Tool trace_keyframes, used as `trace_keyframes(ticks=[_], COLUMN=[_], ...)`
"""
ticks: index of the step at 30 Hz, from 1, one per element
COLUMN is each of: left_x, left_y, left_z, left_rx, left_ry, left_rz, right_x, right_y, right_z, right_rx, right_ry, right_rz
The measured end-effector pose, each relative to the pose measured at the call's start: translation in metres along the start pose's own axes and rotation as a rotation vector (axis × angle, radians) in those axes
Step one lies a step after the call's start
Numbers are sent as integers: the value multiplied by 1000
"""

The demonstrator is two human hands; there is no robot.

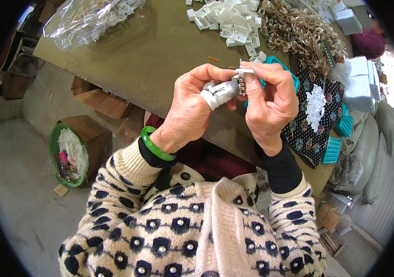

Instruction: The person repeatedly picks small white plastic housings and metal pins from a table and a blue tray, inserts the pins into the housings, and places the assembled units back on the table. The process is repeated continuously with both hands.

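My left hand [183, 104] is closed, its thumb wrapped in greyed white tape [222, 93]. Between its fingertips sits a small white plastic part with metal contacts [241, 85]. My right hand [271, 94] meets it from the right, thumb and forefinger pinching the upper end of the same part, where a flat white edge [244, 71] shows. Both hands are held together above the front of the table. The fingers cover much of the part, so its full shape cannot be made out.
On the olive table [160, 55] lie a heap of white plastic housings [234, 21], a pile of tangled metal-and-clear pieces [298, 32] and a clear plastic bag [90, 23]. A teal basket [277, 67] is behind my right hand; small white pieces [315, 107] rest on patterned cloth. A green tub [83, 154] stands left.
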State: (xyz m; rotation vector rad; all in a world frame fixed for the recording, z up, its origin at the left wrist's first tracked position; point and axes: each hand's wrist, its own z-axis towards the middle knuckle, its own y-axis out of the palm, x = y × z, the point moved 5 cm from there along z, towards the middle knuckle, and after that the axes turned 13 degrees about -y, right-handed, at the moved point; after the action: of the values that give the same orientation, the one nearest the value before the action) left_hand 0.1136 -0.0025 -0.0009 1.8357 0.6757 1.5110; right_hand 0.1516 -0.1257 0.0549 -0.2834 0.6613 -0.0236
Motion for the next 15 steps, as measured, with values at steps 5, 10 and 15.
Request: trace_keyframes(ticks=[5,10,15], left_x=[4,5,-2], left_y=[-1,-9,-6], left_z=[-1,2,0], left_rx=[25,58,-92], left_ry=[26,-68,-142], left_rz=[16,-189,-246], right_x=[3,-11,-15], right_y=[4,11,15], right_z=[0,4,5], right_rx=[-2,-227,-219], right_ry=[209,34,-214], right_rz=[256,90,-53])
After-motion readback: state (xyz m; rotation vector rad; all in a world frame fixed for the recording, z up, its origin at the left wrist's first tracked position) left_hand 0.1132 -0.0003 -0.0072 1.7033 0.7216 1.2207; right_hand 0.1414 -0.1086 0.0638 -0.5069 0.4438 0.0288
